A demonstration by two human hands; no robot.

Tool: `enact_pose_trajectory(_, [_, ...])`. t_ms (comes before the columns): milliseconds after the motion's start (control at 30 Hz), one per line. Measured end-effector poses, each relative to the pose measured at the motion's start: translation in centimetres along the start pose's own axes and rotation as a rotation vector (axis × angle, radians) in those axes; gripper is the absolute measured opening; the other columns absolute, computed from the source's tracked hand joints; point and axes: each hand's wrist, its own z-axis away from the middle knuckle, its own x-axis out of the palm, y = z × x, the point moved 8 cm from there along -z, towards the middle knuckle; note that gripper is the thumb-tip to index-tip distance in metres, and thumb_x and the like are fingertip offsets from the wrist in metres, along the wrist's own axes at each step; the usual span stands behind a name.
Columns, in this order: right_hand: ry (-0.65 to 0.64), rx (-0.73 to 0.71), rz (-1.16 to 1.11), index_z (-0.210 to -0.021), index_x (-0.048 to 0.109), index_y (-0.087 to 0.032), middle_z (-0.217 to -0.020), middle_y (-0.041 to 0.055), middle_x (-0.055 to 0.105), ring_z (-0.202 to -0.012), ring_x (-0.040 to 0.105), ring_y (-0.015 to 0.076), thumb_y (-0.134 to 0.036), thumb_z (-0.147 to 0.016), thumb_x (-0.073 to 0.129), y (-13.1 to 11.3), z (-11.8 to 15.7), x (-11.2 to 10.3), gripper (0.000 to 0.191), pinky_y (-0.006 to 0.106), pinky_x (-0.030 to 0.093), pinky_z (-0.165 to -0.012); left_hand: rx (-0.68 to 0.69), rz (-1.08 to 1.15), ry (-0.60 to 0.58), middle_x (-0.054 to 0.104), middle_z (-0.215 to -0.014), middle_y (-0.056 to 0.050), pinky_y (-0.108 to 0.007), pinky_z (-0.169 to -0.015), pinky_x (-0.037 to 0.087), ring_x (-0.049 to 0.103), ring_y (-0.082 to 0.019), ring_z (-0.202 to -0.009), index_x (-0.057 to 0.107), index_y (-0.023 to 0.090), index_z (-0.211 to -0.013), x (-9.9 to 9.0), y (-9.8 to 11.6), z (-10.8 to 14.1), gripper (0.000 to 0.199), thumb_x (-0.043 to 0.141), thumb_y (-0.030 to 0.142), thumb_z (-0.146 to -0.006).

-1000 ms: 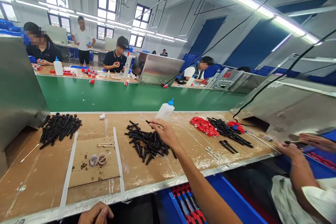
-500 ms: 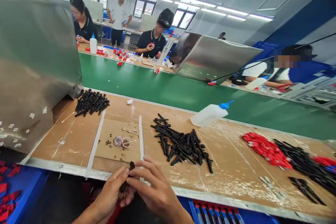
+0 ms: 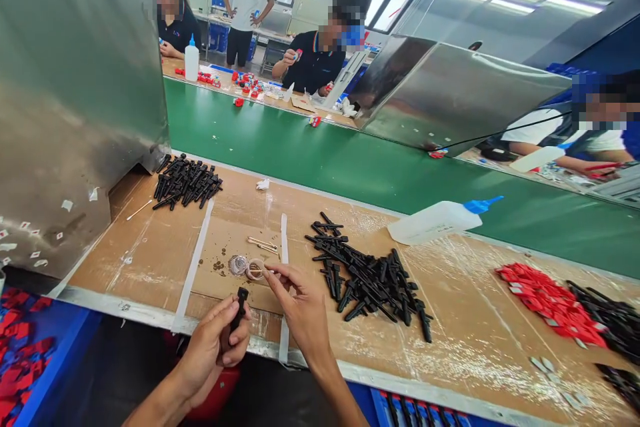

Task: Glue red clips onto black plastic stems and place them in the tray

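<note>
Near the table's front edge, my left hand (image 3: pixel 217 337) is closed around a black part (image 3: pixel 241 307), whose square head points up. To its right, my right hand (image 3: pixel 300 300) pinches the end of a cotton swab (image 3: pixel 259 271). The swab's other end rests in a small round container (image 3: pixel 254 269). Beside that container is a round lid-like piece (image 3: pixel 237 265) on a stained cardboard sheet (image 3: pixel 215 284). Spare swabs (image 3: pixel 263 245) lie just behind. One pile of black parts (image 3: pixel 185 181) is at the left, and a larger pile (image 3: pixel 370 273) is right of my right hand.
A white bottle (image 3: pixel 435 222) lies tilted behind the larger pile. Red parts (image 3: pixel 550 303) are at the right. A metal panel (image 3: pixel 80 100) stands at the left, above a blue bin (image 3: pixel 65 353). Beyond the green belt (image 3: pixel 300 153), several people are present.
My right hand has left the black part and moved to the swab in the container. My left hand still holds the part, now more upright. The view has shifted.
</note>
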Motion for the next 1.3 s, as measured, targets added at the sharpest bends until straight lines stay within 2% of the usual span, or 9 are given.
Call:
enact_pose_trajectory(100, [-0.021, -0.079, 0.015, -0.096, 0.075, -0.025, -0.092, 0.0038, 0.074, -0.074, 0.063, 0.0177, -0.033, -0.088, 0.067, -1.3, -0.2, 0.6, 0.014, 0.03, 0.051, -0.066, 0.003, 0.012, 0.001, 0.031, -0.059, 0.008, -0.019, -0.044, 0.012, 0.022, -0.002, -0.042, 0.055, 0.014, -0.095, -0.3, -0.1, -0.3, 0.029, 0.046, 0.041, -0.096])
enact_pose_trajectory(267, [0.004, -0.184, 0.05, -0.098, 0.074, -0.025, -0.095, 0.0049, 0.075, -0.089, 0.067, 0.0208, -0.028, -0.091, 0.062, -2.3, -0.2, 0.4, 0.014, 0.035, 0.053, -0.079, -0.032, 0.092, 0.015, 0.028, -0.059, 0.009, -0.018, -0.043, 0.012, 0.019, -0.002, -0.041, 0.055, 0.014, -0.093, -0.6, -0.4, -0.8, 0.027, 0.047, 0.04, -0.096])
enact_pose_trajectory(400, [0.121, -0.047, 0.04, -0.096, 0.074, -0.022, -0.093, 0.0047, 0.076, -0.083, 0.07, 0.0199, -0.032, -0.089, 0.065, -0.2, 0.4, -1.1, 0.015, 0.034, 0.056, -0.079, -0.066, 0.161, 0.022, 0.028, -0.056, 0.009, -0.018, -0.041, 0.012, 0.018, -0.002, -0.04, 0.052, 0.015, -0.086, -0.7, -0.6, -1.0, 0.026, 0.051, 0.04, -0.094])
enact_pose_trajectory(533, [0.193, 0.087, -0.112, -0.092, 0.074, -0.02, -0.088, 0.004, 0.076, -0.077, 0.071, 0.0188, -0.033, -0.085, 0.069, 2.1, 0.9, -1.6, 0.016, 0.032, 0.058, -0.075, -0.108, 0.213, -0.026, 0.028, -0.055, 0.009, -0.017, -0.04, 0.011, 0.018, -0.003, -0.038, 0.051, 0.016, -0.084, -0.6, -0.7, -1.1, 0.026, 0.055, 0.04, -0.092])
enact_pose_trajectory(733, [0.271, 0.162, -0.294, -0.091, 0.073, -0.018, -0.08, 0.0036, 0.077, -0.066, 0.071, 0.0162, -0.029, -0.081, 0.073, 3.1, 1.2, -1.6, 0.015, 0.027, 0.059, -0.063, -0.123, 0.255, -0.055, 0.029, -0.055, 0.009, -0.016, -0.039, 0.013, 0.019, -0.002, -0.038, 0.052, 0.016, -0.085, -0.7, -0.9, -1.2, 0.025, 0.054, 0.04, -0.092])
enact_pose_trajectory(833, [0.306, 0.149, -0.318, -0.091, 0.072, -0.017, -0.079, 0.0041, 0.077, -0.065, 0.071, 0.0156, -0.028, -0.082, 0.072, 2.8, 1.4, -1.8, 0.014, 0.026, 0.059, -0.063, -0.136, 0.266, -0.055, 0.029, -0.055, 0.009, -0.016, -0.039, 0.013, 0.019, -0.002, -0.038, 0.052, 0.016, -0.085, -0.7, -1.0, -1.2, 0.025, 0.054, 0.04, -0.092])
enact_pose_trajectory(1100, [0.303, 0.074, -0.292, -0.092, 0.073, -0.02, -0.085, 0.0037, 0.078, -0.064, 0.071, 0.0131, -0.022, -0.084, 0.07, 1.0, 2.5, -1.8, 0.009, 0.023, 0.06, -0.063, -0.128, 0.253, -0.055, 0.029, -0.055, 0.009, -0.016, -0.039, 0.012, 0.019, -0.002, -0.038, 0.053, 0.016, -0.086, -0.9, -1.2, -1.2, 0.025, 0.053, 0.04, -0.093])
enact_pose_trajectory(1300, [0.253, -0.048, -0.268, -0.097, 0.072, -0.025, -0.088, -0.0003, 0.077, -0.065, 0.071, 0.0107, -0.013, -0.086, 0.066, -1.1, 4.3, -1.6, 0.018, 0.019, 0.06, -0.064, -0.114, 0.247, -0.062, 0.029, -0.055, 0.009, -0.016, -0.039, 0.012, 0.018, -0.002, -0.038, 0.052, 0.016, -0.086, -0.9, -1.2, -1.1, 0.025, 0.053, 0.041, -0.093])
